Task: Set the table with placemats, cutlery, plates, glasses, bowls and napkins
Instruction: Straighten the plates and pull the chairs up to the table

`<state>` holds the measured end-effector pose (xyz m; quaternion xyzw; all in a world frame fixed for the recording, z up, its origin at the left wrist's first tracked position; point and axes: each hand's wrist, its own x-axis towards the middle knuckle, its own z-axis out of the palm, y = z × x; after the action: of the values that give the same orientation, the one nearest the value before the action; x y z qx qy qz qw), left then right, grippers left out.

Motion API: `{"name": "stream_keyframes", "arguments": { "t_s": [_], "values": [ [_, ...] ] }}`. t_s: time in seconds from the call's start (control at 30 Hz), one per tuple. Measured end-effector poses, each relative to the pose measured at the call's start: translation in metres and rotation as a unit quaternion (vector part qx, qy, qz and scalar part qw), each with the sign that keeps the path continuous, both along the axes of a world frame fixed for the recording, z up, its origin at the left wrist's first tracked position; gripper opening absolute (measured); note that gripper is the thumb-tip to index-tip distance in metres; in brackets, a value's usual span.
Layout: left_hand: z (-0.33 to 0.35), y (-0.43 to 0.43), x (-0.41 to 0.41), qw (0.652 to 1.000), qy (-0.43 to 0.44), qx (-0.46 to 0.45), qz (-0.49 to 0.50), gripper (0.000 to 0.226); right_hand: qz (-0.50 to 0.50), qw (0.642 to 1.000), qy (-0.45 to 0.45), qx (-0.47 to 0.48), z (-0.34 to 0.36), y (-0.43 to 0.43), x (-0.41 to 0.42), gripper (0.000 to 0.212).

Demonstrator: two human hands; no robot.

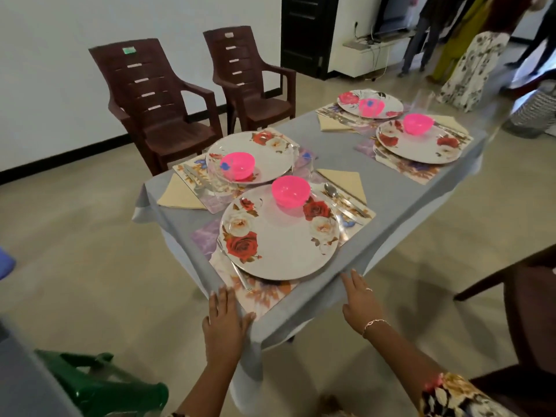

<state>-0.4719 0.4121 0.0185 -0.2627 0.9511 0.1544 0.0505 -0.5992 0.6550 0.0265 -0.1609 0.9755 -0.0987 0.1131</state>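
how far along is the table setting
Done: four placemats, each with plate and pink bowl; napkins and cutlery alongside. In hand: left hand and right hand flat on the tablecloth edge. Left: possibly nothing; glasses too blurred to count.

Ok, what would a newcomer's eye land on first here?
Four bright pink bowls, one on each rose-patterned plate, stand out against the grey tablecloth. At the near edge the left hand and right hand rest flat on the cloth. Two brown chairs stand by the wall.
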Motion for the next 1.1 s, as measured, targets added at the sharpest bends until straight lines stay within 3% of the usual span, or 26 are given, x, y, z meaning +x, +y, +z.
{"name": "stream_keyframes", "arguments": {
  "t_s": [0.13, 0.27, 0.47, 0.63, 0.73, 0.93, 1.1],
  "values": [
    [-0.01, 0.026, 0.019, 0.993, 0.083, -0.031, -0.081, 0.068, -0.007, 0.999, 0.05, -0.018, -0.014, 0.028, 0.035, 0.07],
    [-0.012, 0.071, 0.037, 0.961, 0.159, -0.043, -0.223, 0.058, -0.024, 0.996, 0.084, -0.03, -0.019, 0.063, 0.069, 0.07],
    [-0.012, 0.121, 0.069, 0.949, 0.132, -0.03, -0.283, 0.051, -0.054, 0.99, 0.105, -0.078, -0.018, 0.119, 0.133, 0.052],
    [-0.006, 0.19, 0.121, 0.955, 0.089, 0.016, -0.282, 0.067, -0.113, 0.986, 0.084, -0.085, -0.009, 0.183, 0.22, 0.052],
    [-0.003, 0.236, 0.156, 0.94, 0.069, 0.017, -0.334, 0.063, -0.153, 0.983, 0.065, -0.083, -0.004, 0.223, 0.274, 0.045],
    [0.002, 0.322, 0.193, 0.899, 0.033, 0.02, -0.435, 0.078, -0.231, 0.967, 0.047, -0.095, 0.007, 0.303, 0.37, 0.038],
    [0.012, 0.395, 0.199, 0.857, 0.057, 0.044, -0.51, 0.049, -0.339, 0.934, 0.078, -0.08, 0.024, 0.361, 0.424, 0.04]
  ]
}}
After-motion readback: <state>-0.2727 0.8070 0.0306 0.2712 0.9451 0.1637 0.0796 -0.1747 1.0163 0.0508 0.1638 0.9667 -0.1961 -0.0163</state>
